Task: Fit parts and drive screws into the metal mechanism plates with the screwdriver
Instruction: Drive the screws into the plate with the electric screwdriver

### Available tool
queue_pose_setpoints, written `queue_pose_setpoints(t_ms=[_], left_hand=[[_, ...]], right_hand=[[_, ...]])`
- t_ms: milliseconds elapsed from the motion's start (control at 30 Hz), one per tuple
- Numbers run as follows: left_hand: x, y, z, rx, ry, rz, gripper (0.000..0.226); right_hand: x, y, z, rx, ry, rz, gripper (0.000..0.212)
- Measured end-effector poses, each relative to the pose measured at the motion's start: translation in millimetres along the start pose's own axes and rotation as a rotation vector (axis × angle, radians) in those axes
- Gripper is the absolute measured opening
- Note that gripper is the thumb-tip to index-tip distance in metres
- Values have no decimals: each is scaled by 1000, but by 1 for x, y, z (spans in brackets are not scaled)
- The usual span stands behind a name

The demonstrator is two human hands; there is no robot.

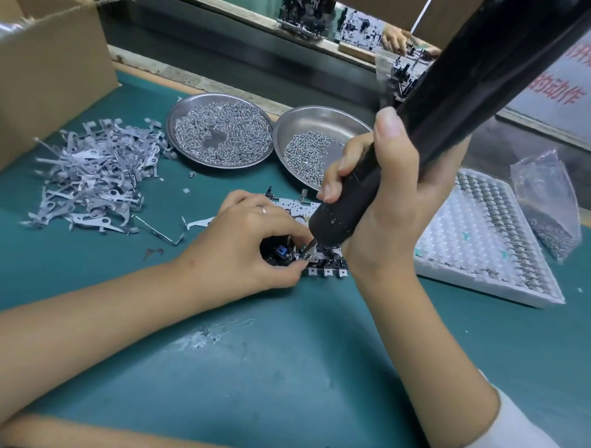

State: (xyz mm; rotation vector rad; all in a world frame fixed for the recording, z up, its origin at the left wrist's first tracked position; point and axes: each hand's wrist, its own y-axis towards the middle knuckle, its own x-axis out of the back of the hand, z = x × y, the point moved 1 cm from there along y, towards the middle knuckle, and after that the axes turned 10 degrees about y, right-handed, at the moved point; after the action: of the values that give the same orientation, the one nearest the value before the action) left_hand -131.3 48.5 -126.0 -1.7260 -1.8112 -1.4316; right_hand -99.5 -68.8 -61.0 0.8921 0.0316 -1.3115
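A teal-green work mat (282, 374) covers the bench, with a brown cardboard box (48, 81) standing open at its far left corner. Slanting down from the upper right, a long black electric screwdriver (459, 105) fills much of the view, its bit tip touching the perforated metal mechanism plate (320, 255) that lies flat on the mat near the centre. The right hand (382, 206) is wrapped closed around the screwdriver's lower barrel, thumb up along the body and fingers curled over the front. The left hand (243, 242), a ring on one finger, presses down on the plate's left end, its fingertips pinched together on a small part just beside the bit; what exactly they pinch is too small to tell. To the right lies a white plastic blister tray (470, 250) with rows of small metal pieces, and a clear plastic bag (549, 206) slumps just beyond it. A loose heap of grey stamped metal levers (94, 176) spreads across the left of the mat. Behind the plate, two round steel dishes sit side by side: the left dish (176, 142) nearly full of small silver screws, the right dish (290, 129) holding fewer.
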Motion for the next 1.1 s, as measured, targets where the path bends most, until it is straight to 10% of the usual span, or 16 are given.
queue_pose_setpoints(t_ms=[1101], left_hand=[[2,-1,-4,25,-9,5,20]], right_hand=[[16,8,-4,16,-49,-27,23]])
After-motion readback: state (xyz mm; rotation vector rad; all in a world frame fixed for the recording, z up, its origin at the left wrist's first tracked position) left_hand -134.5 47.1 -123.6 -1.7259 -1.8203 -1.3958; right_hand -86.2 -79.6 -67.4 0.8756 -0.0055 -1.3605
